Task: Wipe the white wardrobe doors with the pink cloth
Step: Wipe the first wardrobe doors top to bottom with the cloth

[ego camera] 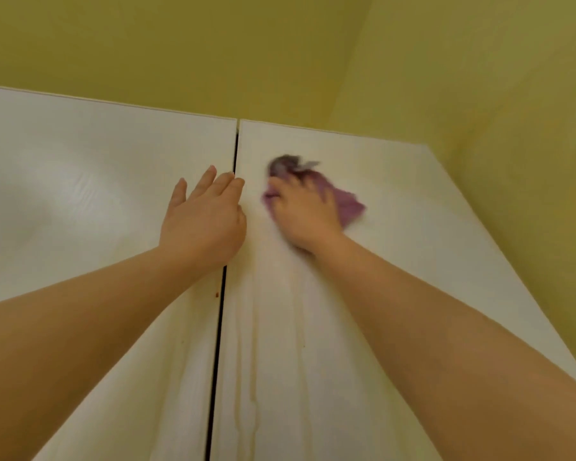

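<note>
Two white wardrobe doors fill the view, the left door [80, 181] and the right door [396, 207], split by a dark vertical gap. My left hand [205, 216] lies flat with straight fingers on the left door's inner edge, fingertips reaching the gap. My right hand [305, 212] presses the crumpled pink cloth [348, 202] against the upper part of the right door; the hand and cloth are blurred by motion. Faint yellowish streaks run down the right door below the cloth.
A yellow-green wall [280, 54] rises above the doors' top edge and continues along the right side [529, 194]. A small reddish speck [217, 295] sits on the left door beside the gap.
</note>
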`<control>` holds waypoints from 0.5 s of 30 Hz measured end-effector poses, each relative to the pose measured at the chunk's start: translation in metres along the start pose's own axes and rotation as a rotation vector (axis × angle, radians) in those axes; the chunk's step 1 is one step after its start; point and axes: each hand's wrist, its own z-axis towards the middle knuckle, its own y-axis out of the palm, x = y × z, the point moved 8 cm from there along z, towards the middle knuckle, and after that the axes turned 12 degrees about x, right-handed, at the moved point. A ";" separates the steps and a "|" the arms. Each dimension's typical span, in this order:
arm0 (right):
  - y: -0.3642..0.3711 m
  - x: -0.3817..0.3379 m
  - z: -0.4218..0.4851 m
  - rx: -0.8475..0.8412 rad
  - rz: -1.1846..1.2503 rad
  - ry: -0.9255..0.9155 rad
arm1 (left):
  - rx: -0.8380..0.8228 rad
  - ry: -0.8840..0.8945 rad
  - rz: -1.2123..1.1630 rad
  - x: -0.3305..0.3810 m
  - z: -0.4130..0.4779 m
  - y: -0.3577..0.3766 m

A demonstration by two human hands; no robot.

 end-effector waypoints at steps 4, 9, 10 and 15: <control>0.015 -0.055 -0.011 -0.134 0.129 -0.323 | 0.019 0.006 0.000 0.000 -0.002 -0.005; 0.008 0.007 0.005 -0.055 0.000 0.074 | -0.002 0.026 0.031 -0.009 -0.010 -0.011; 0.008 -0.008 -0.003 -0.079 0.006 -0.016 | -0.006 0.025 0.036 -0.012 -0.011 -0.012; 0.001 -0.040 -0.036 -0.163 0.062 -0.380 | -0.019 0.069 0.091 -0.031 -0.020 -0.023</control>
